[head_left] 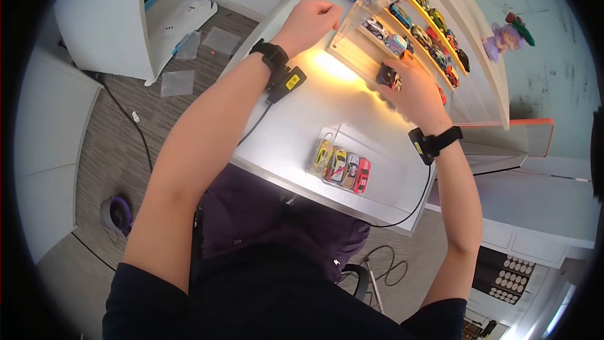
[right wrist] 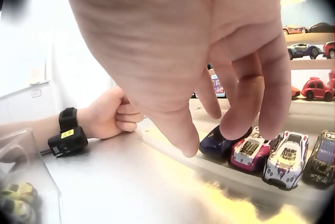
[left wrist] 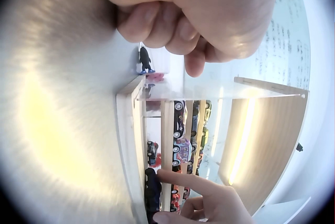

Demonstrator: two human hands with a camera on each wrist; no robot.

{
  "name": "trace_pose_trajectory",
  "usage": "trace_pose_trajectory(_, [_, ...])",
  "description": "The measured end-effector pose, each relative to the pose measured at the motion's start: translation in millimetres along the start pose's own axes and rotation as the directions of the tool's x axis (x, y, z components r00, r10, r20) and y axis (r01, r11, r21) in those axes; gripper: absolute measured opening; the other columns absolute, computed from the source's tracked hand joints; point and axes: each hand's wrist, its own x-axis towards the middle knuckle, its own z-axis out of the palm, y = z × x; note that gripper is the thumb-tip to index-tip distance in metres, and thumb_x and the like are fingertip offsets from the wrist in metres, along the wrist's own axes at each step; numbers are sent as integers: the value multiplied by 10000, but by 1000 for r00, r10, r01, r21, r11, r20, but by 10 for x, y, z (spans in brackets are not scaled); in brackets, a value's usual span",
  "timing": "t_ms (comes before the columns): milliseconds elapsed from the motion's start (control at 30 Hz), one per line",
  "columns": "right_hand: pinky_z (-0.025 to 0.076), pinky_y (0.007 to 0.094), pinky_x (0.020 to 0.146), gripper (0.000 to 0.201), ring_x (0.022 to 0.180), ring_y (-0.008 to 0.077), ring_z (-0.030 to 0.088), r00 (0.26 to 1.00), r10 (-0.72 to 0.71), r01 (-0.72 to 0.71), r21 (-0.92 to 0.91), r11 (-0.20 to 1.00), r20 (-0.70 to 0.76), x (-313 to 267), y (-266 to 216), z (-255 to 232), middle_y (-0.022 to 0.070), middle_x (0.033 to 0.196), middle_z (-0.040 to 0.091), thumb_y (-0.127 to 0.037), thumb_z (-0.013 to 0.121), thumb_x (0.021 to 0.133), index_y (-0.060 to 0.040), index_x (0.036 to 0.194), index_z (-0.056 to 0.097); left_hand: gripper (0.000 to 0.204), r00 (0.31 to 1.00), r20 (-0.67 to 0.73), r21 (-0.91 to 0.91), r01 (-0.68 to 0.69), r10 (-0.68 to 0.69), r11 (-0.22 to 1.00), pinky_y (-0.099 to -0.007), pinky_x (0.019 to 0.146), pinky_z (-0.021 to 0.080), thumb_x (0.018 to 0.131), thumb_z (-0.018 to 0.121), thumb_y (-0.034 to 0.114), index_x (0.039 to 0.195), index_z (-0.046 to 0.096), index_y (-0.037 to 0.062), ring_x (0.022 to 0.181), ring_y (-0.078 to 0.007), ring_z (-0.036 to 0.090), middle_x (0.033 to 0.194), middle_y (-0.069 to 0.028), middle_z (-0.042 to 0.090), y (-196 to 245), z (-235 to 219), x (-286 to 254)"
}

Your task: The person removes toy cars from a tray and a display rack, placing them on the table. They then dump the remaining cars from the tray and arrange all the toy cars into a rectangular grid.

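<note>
My right hand is at the lowest level of a toy-car display shelf. Its thumb and index finger pinch a dark blue toy car, seen between them in the left wrist view. Beside that car stand a pink-and-white car, a white car and a dark car. My left hand, fingers curled and holding nothing, rests on the white table by the shelf's left end.
A clear plastic box with several toy cars lies near the table's front edge. Upper tiers hold more cars. A penguin figure stands beyond the shelf. A cable crosses the table's right corner.
</note>
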Motion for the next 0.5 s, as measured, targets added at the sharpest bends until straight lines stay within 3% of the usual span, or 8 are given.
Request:
trace_pose_trajectory(67, [599, 442, 932, 498, 1088, 358, 741, 1000, -9, 9, -66, 998, 3, 30, 31, 76, 141, 1202, 737, -205, 843, 868, -43, 1327, 740, 430, 1000, 4, 7, -11, 11, 1000, -300, 582, 242, 1051, 652, 361, 719, 637, 88, 617, -42, 321, 641, 93, 355, -24, 7, 2])
trace_pose_trajectory(167, [595, 441, 931, 500, 1089, 352, 734, 994, -79, 78, -19, 997, -78, 47, 55, 122, 125, 1225, 728, -180, 848, 854, -35, 1320, 744, 433, 999, 21, 19, -38, 38, 999, -298, 579, 241, 1053, 646, 365, 721, 636, 88, 613, -41, 319, 639, 92, 355, -70, -14, 35])
trace_pose_trajectory(267, [592, 443, 933, 475, 1067, 354, 733, 1000, -10, 9, 41, 999, 23, 26, -37, 15, 136, 1249, 720, -150, 865, 835, -19, 1274, 743, 431, 999, 21, 28, -35, 34, 999, -297, 578, 244, 1054, 642, 368, 728, 641, 87, 612, -41, 321, 638, 90, 357, -66, -5, 47])
trace_pose_trajectory(367, [592, 441, 928, 438, 1052, 352, 734, 998, 7, -17, 150, 989, 65, 24, -11, 22, 150, 1203, 729, -139, 884, 817, -9, 1210, 741, 427, 1000, 13, 41, -20, 19, 999, -297, 579, 252, 1055, 644, 368, 737, 651, 84, 614, -43, 327, 640, 90, 362, -19, 5, 30])
trace_pose_trajectory(433, [593, 435, 919, 424, 1030, 346, 739, 998, -26, 20, 120, 993, 52, 37, 4, 52, 154, 1167, 734, -130, 887, 815, -15, 1193, 733, 426, 1000, 11, 47, -19, 18, 999, -297, 579, 258, 1057, 647, 370, 744, 659, 82, 616, -43, 333, 642, 90, 367, -14, -2, 12])
trace_pose_trajectory(500, [593, 427, 906, 432, 1005, 343, 741, 999, -19, 12, 140, 990, 48, 2, -19, 85, 157, 1136, 738, -128, 887, 819, -26, 1204, 721, 408, 1000, 4, 60, -31, 31, 998, -308, 578, 317, 1023, 649, 344, 747, 684, 45, 602, -57, 388, 620, 59, 456, -18, -37, 6])
